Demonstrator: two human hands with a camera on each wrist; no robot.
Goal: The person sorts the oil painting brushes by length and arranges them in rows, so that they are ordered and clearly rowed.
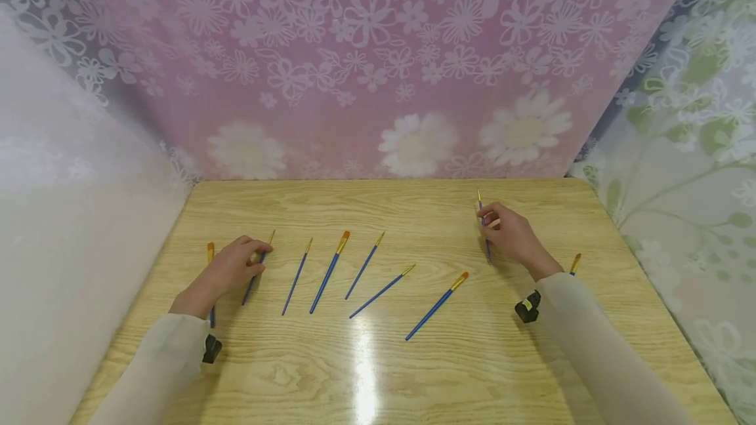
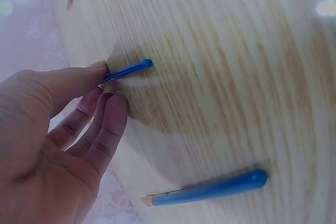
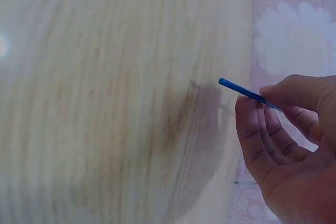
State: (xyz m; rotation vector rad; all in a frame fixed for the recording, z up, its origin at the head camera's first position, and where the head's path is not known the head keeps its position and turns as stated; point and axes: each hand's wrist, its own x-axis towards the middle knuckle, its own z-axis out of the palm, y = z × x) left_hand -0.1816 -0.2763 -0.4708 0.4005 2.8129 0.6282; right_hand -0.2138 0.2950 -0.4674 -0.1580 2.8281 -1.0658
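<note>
My left hand (image 1: 233, 266) pinches a thin paintbrush (image 1: 251, 288) with a blue handle and gold ferrule, at the left of the table. In the left wrist view the handle (image 2: 131, 69) pokes out between thumb and fingertips, close over the wood. A thicker flat paintbrush (image 2: 210, 188) lies beside that hand, partly under the wrist in the head view. Toward the back right, my right hand (image 1: 512, 235) holds another thin paintbrush (image 1: 488, 251) between thumb and fingers, its tip pointing to the back. The right wrist view shows this handle (image 3: 236, 87) raised, its shadow apart on the table.
Several blue-handled paintbrushes lie spread between the hands, among them a flat brush (image 1: 328, 275), a slanted thin one (image 1: 382, 291) and another flat one (image 1: 436, 307). One more brush (image 1: 575, 262) sits by the right sleeve. A floral curtain (image 1: 378, 84) borders the wooden table (image 1: 283, 379).
</note>
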